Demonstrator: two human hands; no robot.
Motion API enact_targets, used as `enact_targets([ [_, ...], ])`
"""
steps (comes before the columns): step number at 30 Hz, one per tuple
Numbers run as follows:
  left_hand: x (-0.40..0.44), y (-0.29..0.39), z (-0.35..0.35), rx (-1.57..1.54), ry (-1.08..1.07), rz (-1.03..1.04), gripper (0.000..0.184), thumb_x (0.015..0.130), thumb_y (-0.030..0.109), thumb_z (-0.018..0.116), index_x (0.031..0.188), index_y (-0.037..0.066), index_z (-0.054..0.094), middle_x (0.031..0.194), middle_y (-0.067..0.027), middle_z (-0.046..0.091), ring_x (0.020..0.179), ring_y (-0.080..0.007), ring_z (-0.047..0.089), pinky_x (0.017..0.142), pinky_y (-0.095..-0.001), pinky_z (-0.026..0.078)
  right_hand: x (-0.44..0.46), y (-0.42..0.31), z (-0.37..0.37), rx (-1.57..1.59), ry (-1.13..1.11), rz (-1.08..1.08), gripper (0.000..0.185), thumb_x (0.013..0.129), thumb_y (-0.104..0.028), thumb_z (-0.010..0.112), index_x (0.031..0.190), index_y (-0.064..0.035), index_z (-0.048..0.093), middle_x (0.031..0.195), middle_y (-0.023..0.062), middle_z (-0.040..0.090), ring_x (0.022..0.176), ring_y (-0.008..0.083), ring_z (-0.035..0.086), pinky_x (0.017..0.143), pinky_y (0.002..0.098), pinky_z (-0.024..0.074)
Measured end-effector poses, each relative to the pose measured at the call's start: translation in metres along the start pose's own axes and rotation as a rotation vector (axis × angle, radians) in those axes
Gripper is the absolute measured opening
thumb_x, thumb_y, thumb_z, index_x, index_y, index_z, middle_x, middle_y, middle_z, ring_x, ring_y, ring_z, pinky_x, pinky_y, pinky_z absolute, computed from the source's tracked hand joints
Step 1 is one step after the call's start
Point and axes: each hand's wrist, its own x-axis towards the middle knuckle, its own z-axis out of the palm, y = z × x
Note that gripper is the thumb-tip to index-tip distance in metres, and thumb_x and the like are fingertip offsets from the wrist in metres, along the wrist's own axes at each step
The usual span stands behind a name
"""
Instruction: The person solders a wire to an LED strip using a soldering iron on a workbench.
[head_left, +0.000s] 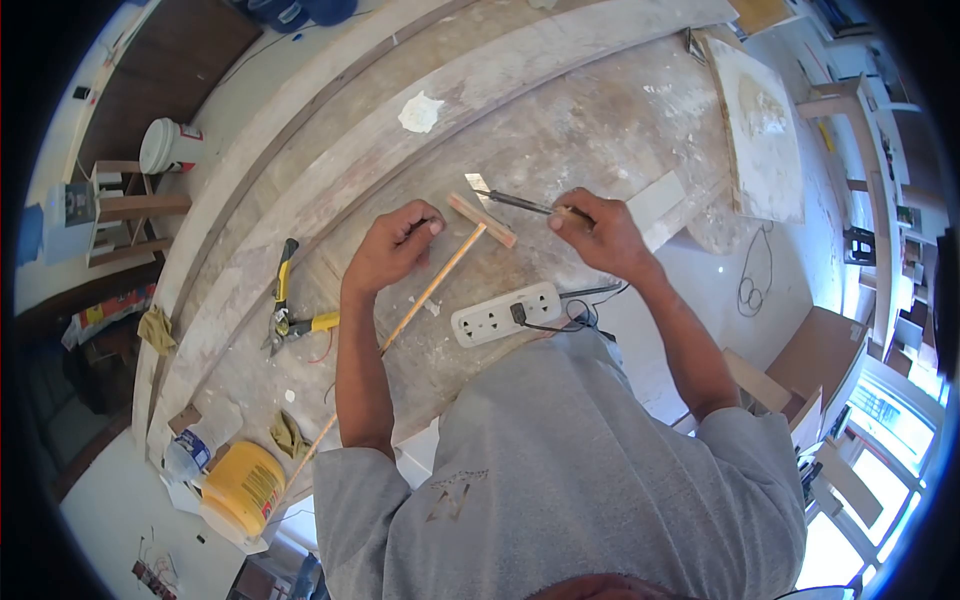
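Note:
My right hand (600,230) grips a slim dark tool with a metal shaft, which looks like a soldering iron (520,203). Its tip touches or hovers over a small pale strip (477,186) beside a short wooden block (483,220). Left of the block, my left hand (400,240) is closed, thumb against curled fingers; whatever it pinches, if anything, is too small to make out. A long thin wooden stick (432,288) runs from the block down past my left forearm. Nearer my body lies a white power strip (506,314) with a black plug in it.
Yellow-handled snips (290,300) lie on the stained work table (590,130) at the left. Curved pale boards (480,80) arch across its far side. A yellow bucket (243,487) and a plastic bottle (187,455) stand lower left. A flat board (757,125) sits at right.

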Motion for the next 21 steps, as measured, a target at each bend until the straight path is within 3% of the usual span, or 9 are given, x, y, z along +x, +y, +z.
enact_targets([
  [1, 0.0, -0.001, 0.001, 0.036, 0.01, 0.01, 0.012, 0.102, 0.015, 0.063, 0.101, 0.003, 0.066, 0.071, -0.0004, 0.059, 0.059, -0.008, 0.056, 0.057, -0.028, 0.045, 0.001, 0.001, -0.01, -0.089, -0.031, -0.036, 0.025, 0.093, -0.025, 0.077, 0.105, -0.0036, 0.071, 0.081, 0.014, 0.07, 0.069, 0.0246, 0.067, 0.065, 0.0354, 0.0529],
  [3, 0.002, -0.004, 0.002, 0.096, 0.022, 0.038, 0.011, 0.101, 0.013, 0.064, 0.1, 0.003, 0.066, 0.07, -0.0021, 0.06, 0.059, -0.0091, 0.055, 0.058, -0.0289, 0.045, 0.003, 0.004, -0.028, -0.146, -0.043, -0.063, 0.027, 0.092, -0.026, 0.079, 0.103, -0.0032, 0.072, 0.086, 0.0138, 0.073, 0.072, 0.0293, 0.071, 0.068, 0.0371, 0.0558],
  [5, 0.003, -0.005, 0.003, 0.158, 0.035, 0.066, 0.009, 0.099, 0.012, 0.066, 0.099, 0.003, 0.067, 0.07, -0.0037, 0.06, 0.059, -0.0103, 0.053, 0.058, -0.0298, 0.045, 0.004, 0.003, -0.044, -0.345, -0.022, -0.188, 0.032, 0.091, -0.037, 0.077, 0.1, -0.0069, 0.074, 0.088, 0.0136, 0.073, 0.08, 0.035, 0.072, 0.072, 0.0437, 0.0566],
  [13, 0.004, 0.003, 0.004, 0.316, 0.048, 0.111, 0.009, 0.094, 0.01, 0.069, 0.096, 0.0, 0.069, 0.072, -0.0126, 0.065, 0.061, -0.0184, 0.055, 0.06, -0.0343, 0.047, 0.016, -0.022, -0.064, -0.497, -0.169, -0.239, 0.03, 0.091, -0.041, 0.074, 0.095, -0.0107, 0.073, 0.082, 0.0095, 0.07, 0.079, 0.0313, 0.07, 0.07, 0.0446, 0.0542],
  [16, 0.004, 0.001, 0.004, 0.344, 0.056, 0.111, 0.01, 0.094, 0.01, 0.069, 0.096, 0.0, 0.069, 0.072, -0.0138, 0.065, 0.061, -0.0199, 0.056, 0.061, -0.0349, 0.047, 0.024, -0.025, -0.06, -0.527, -0.182, -0.278, 0.03, 0.088, -0.035, 0.078, 0.097, -0.0071, 0.075, 0.08, 0.0095, 0.069, 0.072, 0.0311, 0.068, 0.067, 0.0433, 0.0536],
  [20, 0.003, 0.001, 0.004, 0.342, 0.056, 0.097, 0.01, 0.094, 0.01, 0.069, 0.096, 0.0, 0.069, 0.073, -0.0142, 0.066, 0.061, -0.0208, 0.057, 0.061, -0.0352, 0.047, 0.033, -0.033, -0.059, -0.582, -0.242, -0.27, 0.033, 0.091, -0.042, 0.073, 0.096, -0.0096, 0.074, 0.08, 0.0088, 0.069, 0.077, 0.0301, 0.069, 0.068, 0.044, 0.0538],
  [21, 0.004, -0.001, 0.004, 0.335, 0.06, 0.13, 0.009, 0.095, 0.009, 0.068, 0.096, 0.001, 0.069, 0.069, -0.0091, 0.061, 0.06, -0.0156, 0.051, 0.058, -0.033, 0.044, 0.035, -0.034, -0.059, -0.603, -0.275, -0.248, 0.036, 0.093, -0.046, 0.069, 0.095, -0.0109, 0.074, 0.081, 0.0084, 0.07, 0.081, 0.0299, 0.07, 0.071, 0.0449, 0.0547],
])
